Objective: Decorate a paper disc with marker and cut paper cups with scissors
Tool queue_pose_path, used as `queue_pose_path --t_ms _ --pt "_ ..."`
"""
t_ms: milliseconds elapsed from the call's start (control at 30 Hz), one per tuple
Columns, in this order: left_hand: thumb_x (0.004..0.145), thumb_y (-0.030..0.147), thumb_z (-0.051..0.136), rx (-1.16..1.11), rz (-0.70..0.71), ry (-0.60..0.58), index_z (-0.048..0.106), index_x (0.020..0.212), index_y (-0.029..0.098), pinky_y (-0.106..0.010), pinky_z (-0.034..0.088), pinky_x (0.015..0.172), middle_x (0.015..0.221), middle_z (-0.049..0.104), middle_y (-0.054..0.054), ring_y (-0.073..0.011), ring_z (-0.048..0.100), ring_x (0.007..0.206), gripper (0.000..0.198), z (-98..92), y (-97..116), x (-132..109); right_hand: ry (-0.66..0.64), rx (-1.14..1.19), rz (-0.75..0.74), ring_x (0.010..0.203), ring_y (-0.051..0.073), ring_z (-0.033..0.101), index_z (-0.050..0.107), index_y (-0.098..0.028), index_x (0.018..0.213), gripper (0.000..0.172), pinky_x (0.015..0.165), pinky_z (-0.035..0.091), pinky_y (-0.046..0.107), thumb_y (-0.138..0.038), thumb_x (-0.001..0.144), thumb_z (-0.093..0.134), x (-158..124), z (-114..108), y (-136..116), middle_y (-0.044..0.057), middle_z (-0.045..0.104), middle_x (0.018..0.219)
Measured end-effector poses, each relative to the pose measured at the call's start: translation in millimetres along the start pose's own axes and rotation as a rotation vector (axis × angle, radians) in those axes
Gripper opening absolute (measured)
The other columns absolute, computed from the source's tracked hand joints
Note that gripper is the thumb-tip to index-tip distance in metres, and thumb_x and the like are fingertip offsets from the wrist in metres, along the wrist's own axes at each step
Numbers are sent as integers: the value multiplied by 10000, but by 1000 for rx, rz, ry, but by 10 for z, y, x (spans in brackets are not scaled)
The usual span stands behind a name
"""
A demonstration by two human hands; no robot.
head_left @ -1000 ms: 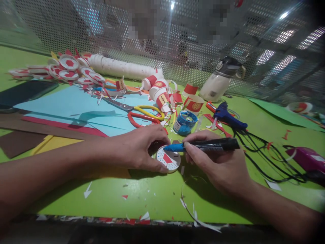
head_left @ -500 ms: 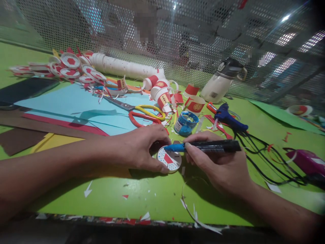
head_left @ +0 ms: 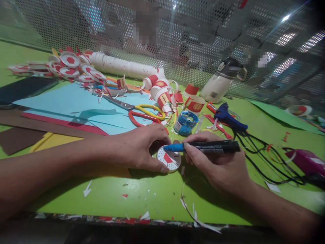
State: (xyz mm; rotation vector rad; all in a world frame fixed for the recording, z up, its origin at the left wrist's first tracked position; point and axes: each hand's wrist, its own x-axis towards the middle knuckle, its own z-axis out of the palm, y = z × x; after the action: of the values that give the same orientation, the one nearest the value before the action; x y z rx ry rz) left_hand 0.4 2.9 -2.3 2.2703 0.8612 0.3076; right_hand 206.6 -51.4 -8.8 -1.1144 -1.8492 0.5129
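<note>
Head view looks down on a green table (head_left: pixel 152 198) strewn with paper scraps, where the left hand (head_left: pixel 141 149) pins a small round disc (head_left: pixel 169 160) flat, thumb and forefinger pinched on its near and far rim. The disc is white with a red patch in the middle and fine dots around it, and it lies on the table between the two hands. The right hand (head_left: pixel 220 169) is closed in a writing grip on a black marker (head_left: pixel 212 146), whose blue tip rests at the disc's upper edge. By the look of it, the step in hand is marking the face of the disc. Any further stroke calls for the disc to be held from turning, light pressure on the tip, and the left fingers kept off the part being inked. Just behind the hands stand a small blue tub (head_left: pixel 186 122) and red-and-yellow scissors (head_left: pixel 143 113) on blue paper (head_left: pixel 71 101). A blue glue gun (head_left: pixel 228 117) lies to the right, apart from both hands.
</note>
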Motion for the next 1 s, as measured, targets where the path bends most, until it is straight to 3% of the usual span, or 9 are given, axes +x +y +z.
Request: queue_pose_path --t_ms 333,567,767,1000 --pt "742 384 708 -22 51 -17 605 935 168 -224 366 569 820 528 20 -116 477 699 307 0 -4 8 -83 -119 -163 616 96 643 648 -183 797 68 572 519 175 -117 815 645 11 -21 -98 -20 693 684" --pt "727 451 709 -17 7 4 615 1000 179 -243 390 615 929 553 -10 -147 515 786 397 4 -3 2 109 -1 -36 654 126 667 666 -206 834 62 577 534 230 -151 807 666 -26 -13 -12 -11 696 738" --pt "728 451 694 -21 2 -8 620 1006 172 -253 395 618 942 555 -18 -155 521 787 400 -6 0 -4 105 -7 6 643 154 663 657 -207 790 44 585 544 277 -165 803 664 -1 -11 3 -3 681 698" --pt "733 423 699 9 -22 -17 617 996 169 -245 393 611 938 548 -16 -152 519 785 375 -13 26 -11 85 -44 -63 631 136 649 651 -217 823 90 607 554 268 -133 793 667 0 -9 16 -17 683 720"
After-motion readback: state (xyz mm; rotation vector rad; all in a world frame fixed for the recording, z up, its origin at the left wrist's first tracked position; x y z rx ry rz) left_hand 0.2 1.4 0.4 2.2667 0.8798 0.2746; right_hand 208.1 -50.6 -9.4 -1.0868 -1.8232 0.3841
